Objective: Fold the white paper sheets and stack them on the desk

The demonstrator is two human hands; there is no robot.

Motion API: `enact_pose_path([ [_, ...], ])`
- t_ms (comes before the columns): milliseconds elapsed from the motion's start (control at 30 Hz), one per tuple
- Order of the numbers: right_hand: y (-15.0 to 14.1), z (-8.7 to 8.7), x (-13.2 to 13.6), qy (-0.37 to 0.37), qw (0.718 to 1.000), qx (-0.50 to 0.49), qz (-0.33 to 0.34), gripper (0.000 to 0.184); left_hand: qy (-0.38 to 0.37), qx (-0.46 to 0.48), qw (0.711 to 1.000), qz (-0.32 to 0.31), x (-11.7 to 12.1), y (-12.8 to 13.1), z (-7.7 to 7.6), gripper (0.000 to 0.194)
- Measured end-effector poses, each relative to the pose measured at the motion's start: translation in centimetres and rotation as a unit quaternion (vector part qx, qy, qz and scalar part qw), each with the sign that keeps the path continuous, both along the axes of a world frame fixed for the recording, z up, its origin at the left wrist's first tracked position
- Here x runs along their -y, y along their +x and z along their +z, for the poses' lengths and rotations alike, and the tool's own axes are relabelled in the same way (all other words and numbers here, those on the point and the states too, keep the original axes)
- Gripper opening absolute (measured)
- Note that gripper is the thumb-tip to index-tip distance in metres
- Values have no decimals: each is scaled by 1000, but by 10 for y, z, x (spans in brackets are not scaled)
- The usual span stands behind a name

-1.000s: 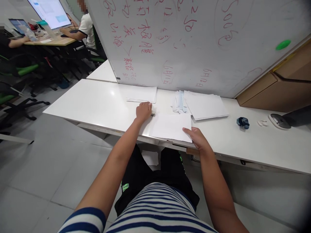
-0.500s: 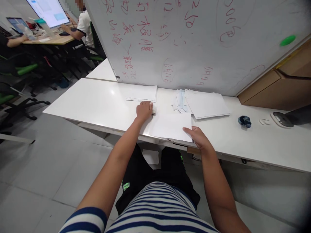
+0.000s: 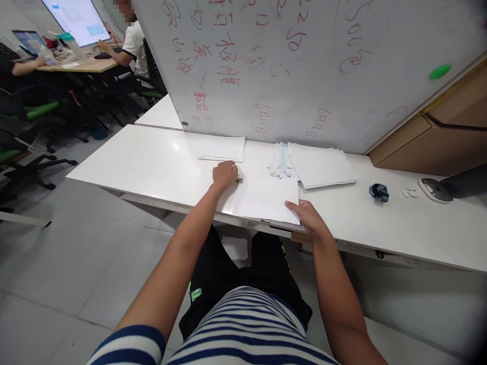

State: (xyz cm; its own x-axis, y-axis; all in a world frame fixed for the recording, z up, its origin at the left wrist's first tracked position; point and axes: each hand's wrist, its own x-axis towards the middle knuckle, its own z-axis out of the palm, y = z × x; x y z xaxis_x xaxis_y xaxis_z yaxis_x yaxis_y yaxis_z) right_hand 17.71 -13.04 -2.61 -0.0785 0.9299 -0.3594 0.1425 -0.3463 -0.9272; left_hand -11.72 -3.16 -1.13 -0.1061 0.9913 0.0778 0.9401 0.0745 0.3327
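A white sheet of paper [image 3: 264, 198] lies near the front edge of the white table, its lower edge at the table's rim. My right hand [image 3: 309, 217] grips its right corner, thumb on top and fingers underneath. At the paper's upper left corner my left hand [image 3: 225, 175] is closed over a small tool [image 3: 239, 177], perhaps a stapler. Only its pale end shows; the rest is hidden under the palm. Behind my left hand lie several white sheets [image 3: 222, 147]. A larger stack of white paper [image 3: 322, 165] is to the right, beside a loose pile of bluish slips [image 3: 282, 161].
A whiteboard [image 3: 304, 91] with red writing rises behind the table [image 3: 129, 157]. Toward the right are a dark blue object [image 3: 379, 193], a small white item [image 3: 409, 193] and cardboard boxes [image 3: 414, 139]. Two people sit at a desk [image 3: 87, 63] far left.
Both hands keep their places on the paper and the small tool. The view has shifted slightly.
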Motion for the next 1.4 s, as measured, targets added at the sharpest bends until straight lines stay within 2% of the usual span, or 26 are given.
enact_pose_path([
  [300,-4,9,4,-6,1000,-22,14,37,-20,23,1000,2,-2,-4,2,45],
  [1100,-3,4,1,8,1000,0,15,34,-10,3,1000,-3,-1,-1,0,42],
  [1400,-1,3,1,8,1000,24,15,38,-24,-3,1000,-3,-2,0,1,42],
])
